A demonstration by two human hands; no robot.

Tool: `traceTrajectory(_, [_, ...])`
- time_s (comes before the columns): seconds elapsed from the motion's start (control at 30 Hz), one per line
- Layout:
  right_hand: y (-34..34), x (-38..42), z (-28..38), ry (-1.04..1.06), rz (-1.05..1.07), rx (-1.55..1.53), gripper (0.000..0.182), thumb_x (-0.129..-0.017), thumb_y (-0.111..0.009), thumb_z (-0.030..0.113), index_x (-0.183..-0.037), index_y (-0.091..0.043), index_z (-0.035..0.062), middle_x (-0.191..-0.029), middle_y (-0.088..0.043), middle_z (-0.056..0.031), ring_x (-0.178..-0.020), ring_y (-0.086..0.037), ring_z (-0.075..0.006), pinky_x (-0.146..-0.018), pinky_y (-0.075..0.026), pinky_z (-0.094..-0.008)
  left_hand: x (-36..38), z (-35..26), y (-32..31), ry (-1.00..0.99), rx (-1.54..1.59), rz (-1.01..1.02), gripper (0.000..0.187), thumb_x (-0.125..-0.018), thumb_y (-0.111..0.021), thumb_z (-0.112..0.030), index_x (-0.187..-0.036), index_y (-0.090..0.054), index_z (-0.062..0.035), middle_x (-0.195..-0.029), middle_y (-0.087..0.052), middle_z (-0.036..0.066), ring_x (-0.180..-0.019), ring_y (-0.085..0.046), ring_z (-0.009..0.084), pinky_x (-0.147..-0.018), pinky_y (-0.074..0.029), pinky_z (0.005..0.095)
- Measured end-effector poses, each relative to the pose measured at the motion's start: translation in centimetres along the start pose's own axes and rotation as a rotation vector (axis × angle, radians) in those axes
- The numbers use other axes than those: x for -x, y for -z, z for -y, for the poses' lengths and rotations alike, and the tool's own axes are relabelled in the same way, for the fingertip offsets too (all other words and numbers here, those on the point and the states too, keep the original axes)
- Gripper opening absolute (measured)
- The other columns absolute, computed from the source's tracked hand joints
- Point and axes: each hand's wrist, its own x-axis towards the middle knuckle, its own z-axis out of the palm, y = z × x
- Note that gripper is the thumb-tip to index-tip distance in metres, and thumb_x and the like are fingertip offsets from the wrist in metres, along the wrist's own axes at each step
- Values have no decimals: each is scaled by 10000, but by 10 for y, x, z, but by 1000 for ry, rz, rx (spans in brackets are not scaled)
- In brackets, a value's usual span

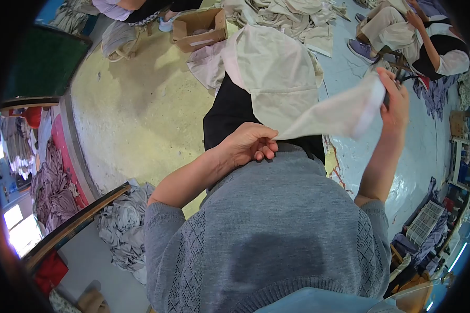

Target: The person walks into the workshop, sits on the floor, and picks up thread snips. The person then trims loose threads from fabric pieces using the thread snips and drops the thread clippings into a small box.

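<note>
A beige cloth garment lies across my lap over dark trousers and hangs toward the floor. My left hand is closed in a pinch on its near edge, close to my waist. Out to the right, my right hand is raised with bent fingers at the garment's whitish end, pulling a strip of it out between both hands. That end is blurred. Something dark shows at the right-hand fingers, but I cannot make out whether it is held or lies behind.
An open cardboard box stands on the floor ahead, beside a heap of beige cloth. At the upper right a person sits with cloth; another person is at the upper left. Grey cloth is piled at my left.
</note>
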Motion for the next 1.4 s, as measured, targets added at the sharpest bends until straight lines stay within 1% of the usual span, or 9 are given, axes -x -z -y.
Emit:
traceTrajectory(0.4, [16,-19,-49,-147,25,-8,260,-875,-685,205,-1031,-673,-3,-726,-624,0,-427,-457,-16,-313,-241,-171,-9,-14,4,19,-82,-35,189,-847,-663,-112,-834,-537,28,-712,-657,166,-521,-655,192,-359,-462,224])
traceTrajectory(0.5, [13,-26,-70,-151,100,150,250,-869,-686,201,-1028,-681,8,-719,-622,10,-484,-506,-42,-377,-341,-206,-15,-18,9,18,-58,-71,184,-845,-667,-104,-823,-535,22,-726,-658,162,-531,-658,184,-368,-471,220])
traceTrajectory(0.63, [-7,-23,-106,327,-93,1193,194,-825,-691,128,-1013,-697,82,-747,-629,-44,-627,-581,-147,-615,-471,-282,-20,-15,14,-21,-164,-63,180,-833,-682,-86,-793,-535,8,-747,-657,146,-550,-657,157,-381,-472,212])
traceTrajectory(0.73, [-34,-13,-103,614,-133,1032,186,-812,-697,85,-997,-705,91,-843,-631,-70,-655,-601,-162,-615,-474,-258,-21,-17,10,-23,-281,-84,182,-820,-695,-79,-775,-536,-2,-751,-652,134,-553,-648,139,-386,-464,206])
traceTrajectory(0.77, [-50,-5,-98,573,-58,918,192,-786,-694,46,-971,-700,95,-860,-634,-84,-717,-634,-220,-653,-511,-321,-22,-17,9,-18,-285,-89,183,-818,-696,-81,-773,-536,-5,-749,-652,132,-550,-645,137,-386,-461,205])
traceTrajectory(0.83, [-75,7,-101,437,213,702,182,-792,-698,69,-972,-701,93,-848,-628,-79,-713,-628,-216,-648,-511,-306,-24,-18,8,-7,-302,-93,185,-815,-698,-84,-769,-536,-9,-745,-651,128,-546,-640,131,-388,-456,203])
traceTrajectory(0.9, [-93,12,-110,385,460,692,158,-787,-714,78,-945,-704,84,-822,-609,-55,-708,-607,-176,-597,-480,-292,-26,-19,8,-8,-307,-90,188,-813,-699,-84,-764,-533,-9,-744,-651,128,-545,-639,132,-386,-454,203])
traceTrajectory(1.0, [-110,10,-138,519,609,939,185,-757,-739,143,-931,-700,93,-801,-608,-53,-725,-623,-226,-616,-496,-334,-27,-19,9,-10,-300,-91,190,-815,-696,-82,-758,-529,-13,-741,-651,128,-544,-639,132,-382,-450,203])
traceTrajectory(1.4, [-122,13,-163,581,568,1209,97,-763,-688,150,-811,-644,79,-799,-612,-83,-712,-643,-267,-623,-511,-399,-35,-19,17,-18,-275,-112,134,-839,-669,-69,-804,-558,-2,-740,-648,111,-535,-629,126,-380,-443,193])
